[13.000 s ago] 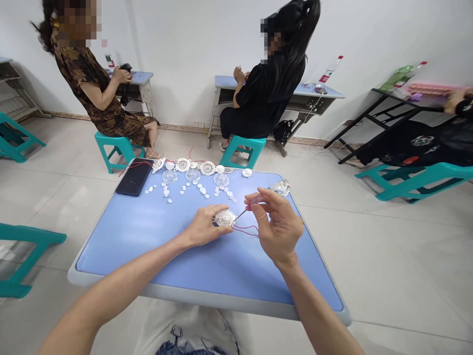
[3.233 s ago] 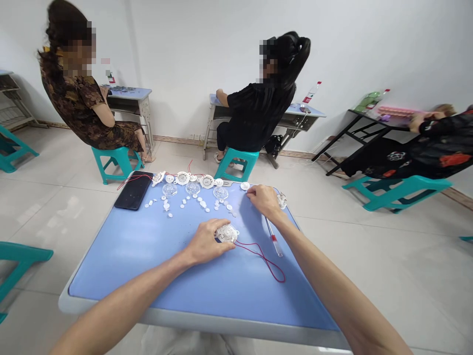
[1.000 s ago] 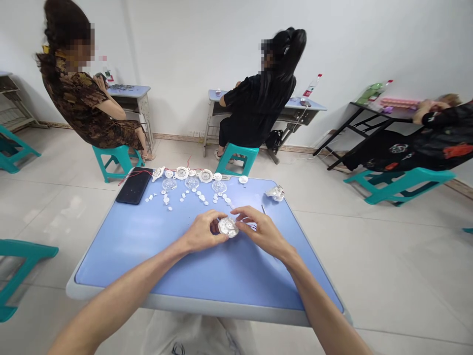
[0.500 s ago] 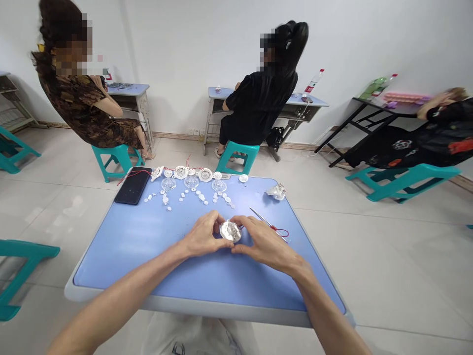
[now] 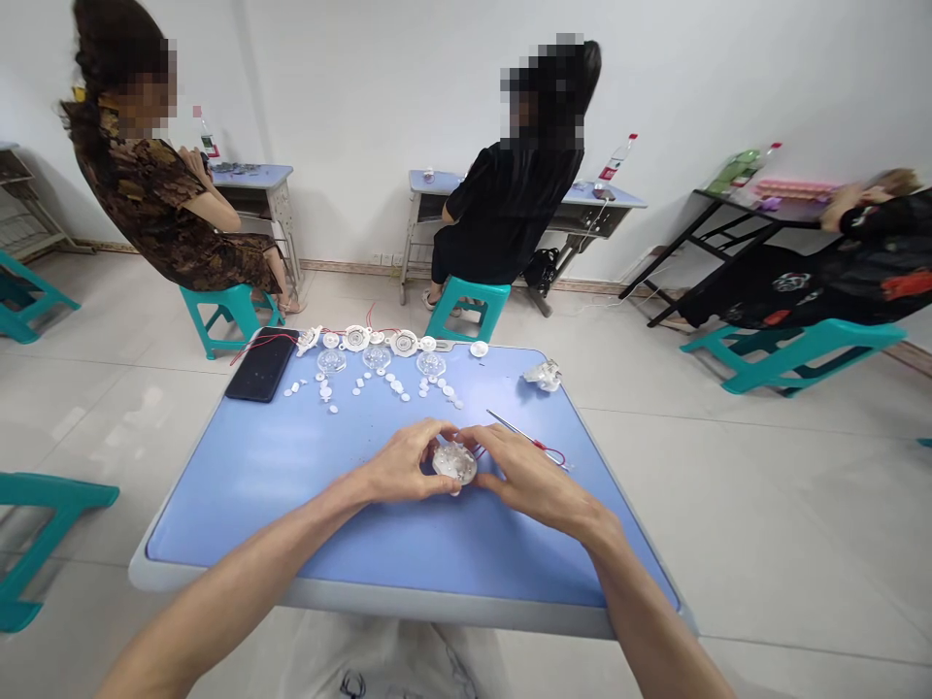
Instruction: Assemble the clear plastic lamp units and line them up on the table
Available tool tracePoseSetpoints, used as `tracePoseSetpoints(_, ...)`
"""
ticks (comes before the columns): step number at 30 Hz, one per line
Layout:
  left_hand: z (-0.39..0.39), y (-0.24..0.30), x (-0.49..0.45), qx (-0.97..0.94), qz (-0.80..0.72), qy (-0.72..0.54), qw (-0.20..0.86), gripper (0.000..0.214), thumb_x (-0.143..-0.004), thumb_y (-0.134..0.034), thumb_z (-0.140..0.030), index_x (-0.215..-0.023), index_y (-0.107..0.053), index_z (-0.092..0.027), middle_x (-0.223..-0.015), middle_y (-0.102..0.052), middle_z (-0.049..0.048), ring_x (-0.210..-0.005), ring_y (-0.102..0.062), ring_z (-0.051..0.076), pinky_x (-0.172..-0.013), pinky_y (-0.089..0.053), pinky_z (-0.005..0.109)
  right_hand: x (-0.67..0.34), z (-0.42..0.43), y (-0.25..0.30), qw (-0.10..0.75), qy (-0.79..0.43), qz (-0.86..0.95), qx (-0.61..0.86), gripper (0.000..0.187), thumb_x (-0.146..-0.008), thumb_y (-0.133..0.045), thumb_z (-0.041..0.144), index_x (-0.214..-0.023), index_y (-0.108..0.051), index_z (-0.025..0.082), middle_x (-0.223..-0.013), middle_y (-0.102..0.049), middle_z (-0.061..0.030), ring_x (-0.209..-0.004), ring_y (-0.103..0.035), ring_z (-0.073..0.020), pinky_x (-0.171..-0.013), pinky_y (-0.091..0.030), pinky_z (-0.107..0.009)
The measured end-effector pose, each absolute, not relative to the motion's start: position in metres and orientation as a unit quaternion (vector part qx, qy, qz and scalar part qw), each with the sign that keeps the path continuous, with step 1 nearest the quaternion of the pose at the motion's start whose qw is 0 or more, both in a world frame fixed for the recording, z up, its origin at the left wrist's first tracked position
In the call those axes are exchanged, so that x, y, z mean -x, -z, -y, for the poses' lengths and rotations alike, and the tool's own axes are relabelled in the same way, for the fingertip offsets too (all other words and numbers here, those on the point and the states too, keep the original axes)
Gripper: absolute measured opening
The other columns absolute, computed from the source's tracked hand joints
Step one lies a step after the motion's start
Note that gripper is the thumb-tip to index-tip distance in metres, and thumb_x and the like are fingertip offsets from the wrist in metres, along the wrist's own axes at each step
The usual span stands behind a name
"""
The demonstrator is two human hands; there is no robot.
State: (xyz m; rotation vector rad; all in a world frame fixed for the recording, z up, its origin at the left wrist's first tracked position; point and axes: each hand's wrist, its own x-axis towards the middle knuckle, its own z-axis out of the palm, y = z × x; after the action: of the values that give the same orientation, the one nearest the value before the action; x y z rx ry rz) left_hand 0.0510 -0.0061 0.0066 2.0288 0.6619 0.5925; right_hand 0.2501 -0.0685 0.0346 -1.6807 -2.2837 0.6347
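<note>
My left hand (image 5: 408, 466) and my right hand (image 5: 528, 478) meet over the middle of the desk, fingers curled around a small round casing of clear and white plastic (image 5: 455, 465). Its see-through, bumpy face is turned up towards me. The left thumb presses on its near edge, and the right fingers close around the other side. Red wire shows beside the right fingers. Just beyond my right hand lies a thin metal screwdriver (image 5: 514, 424) with a red loop near its end. The underside of the casing is hidden.
Along the desk's (image 5: 240, 505) far edge are round white parts with red wires (image 5: 356, 338), clear octagonal covers (image 5: 377, 358) and several tiny white pieces. A black phone (image 5: 262, 365) lies far left, a crumpled whitish bundle (image 5: 543, 376) far right. People sit on green stools beyond.
The casing has tilted in my hands, its shiny face now duller and clearer, and sits slightly lower. My right thumb has shifted off its near edge towards the right side.
</note>
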Motion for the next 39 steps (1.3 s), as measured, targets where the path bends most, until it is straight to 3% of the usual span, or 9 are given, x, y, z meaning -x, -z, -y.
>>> tracePoseSetpoints(8,0.006,-0.002,-0.049,-0.848,-0.219,-0.215,0.433,0.06,-0.07,-0.074,-0.027,-0.127,-0.057,-0.02,-0.124,-0.054,0.0114,-0.103,-0.058,0.024,-0.087,-0.05,0.035,-0.259,0.066,-0.037,0.037,-0.066,0.797,0.599,0.037,-0.086,-0.039,0.005,-0.103,-0.067,0.022,-0.095,-0.072,-0.0077,-0.089,-0.063,-0.0222,-0.075,-0.045,-0.036)
tracePoseSetpoints(15,0.005,-0.004,-0.047,-0.862,-0.196,-0.195,0.426,0.057,-0.071,-0.076,-0.029,-0.125,-0.059,-0.018,-0.128,-0.051,0.0136,-0.106,-0.058,0.025,-0.089,-0.051,0.035,-0.272,0.075,-0.053,-0.027,-0.018,0.788,0.615,0.039,-0.085,-0.037,0.002,-0.088,-0.069,0.024,-0.089,-0.07,-0.0072,-0.082,-0.059,-0.0227,-0.058,-0.04,-0.033)
tracePoseSetpoints(20,0.006,-0.006,-0.047,-0.863,-0.178,-0.191,0.433,0.055,-0.071,-0.079,-0.035,-0.121,-0.061,-0.02,-0.121,-0.057,0.0119,-0.106,-0.058,0.025,-0.09,-0.049,0.035,-0.279,0.08,-0.051,0.006,0.042,0.777,0.628,0.04,-0.082,-0.038,0.001,-0.087,-0.069,0.025,-0.098,-0.066,-0.0107,-0.088,-0.055,-0.0254,-0.049,-0.036,-0.031)
tracePoseSetpoints(23,0.01,-0.009,-0.047,-0.867,-0.159,-0.195,0.429,0.053,-0.07,-0.08,-0.036,-0.117,-0.062,-0.019,-0.118,-0.058,0.0121,-0.106,-0.058,0.025,-0.092,-0.048,0.035,-0.282,0.083,-0.049,0.052,0.058,0.753,0.654,0.032,-0.089,-0.039,0.011,-0.089,-0.068,0.026,-0.098,-0.061,-0.0123,-0.087,-0.054,-0.0259,-0.045,-0.034,-0.029)
tracePoseSetpoints(26,0.014,-0.013,-0.047,-0.871,-0.132,-0.204,0.427,0.05,-0.072,-0.079,-0.038,-0.116,-0.063,-0.019,-0.115,-0.058,0.0122,-0.104,-0.059,0.025,-0.093,-0.048,0.035,-0.282,0.089,-0.052,0.132,-0.011,0.74,0.659,0.03,-0.096,-0.035,0.026,-0.092,-0.065,0.025,-0.093,-0.059,-0.0098,-0.074,-0.056,-0.0206,-0.051,-0.041,-0.031)
tracePoseSetpoints(30,0.02,-0.019,-0.047,-0.869,-0.102,-0.237,0.422,0.055,-0.072,-0.079,-0.044,-0.118,-0.062,-0.018,-0.117,-0.057,0.0145,-0.108,-0.057,0.026,-0.098,-0.047,0.037,-0.28,0.092,-0.054,0.247,-0.206,0.712,0.624,0.028,-0.096,-0.039,0.036,-0.087,-0.063,0.024,-0.091,-0.061,-0.006,-0.067,-0.058,-0.0158,-0.064,-0.049,-0.033)
tracePoseSetpoints(35,0.023,-0.027,-0.048,-0.858,-0.097,-0.285,0.417,0.059,-0.07,-0.081,-0.045,-0.118,-0.062,-0.019,-0.115,-0.058,0.0138,-0.109,-0.057,0.026,-0.098,-0.047,0.039,-0.269,0.076,-0.037,0.328,-0.481,0.586,0.564,0.031,-0.083,-0.059,0.051,-0.085,-0.06,0.019,-0.07,-0.061,-0.0011,-0.062,-0.06,-0.0156,-0.06,-0.051,-0.031)
tracePoseSetpoints(39,0.021,-0.033,-0.048,-0.847,-0.121,-0.321,0.405,0.058,-0.068,-0.083,-0.042,-0.118,-0.063,-0.019,-0.116,-0.057,0.0133,-0.11,-0.057,0.027,-0.099,-0.047,0.04,-0.248,0.063,-0.024,0.358,-0.563,0.532,0.521,0.036,-0.07,-0.071,0.043,-0.093,-0.055,0.021,-0.065,-0.059,0.0047,-0.054,-0.053,-0.0114,-0.051,-0.042,-0.025)
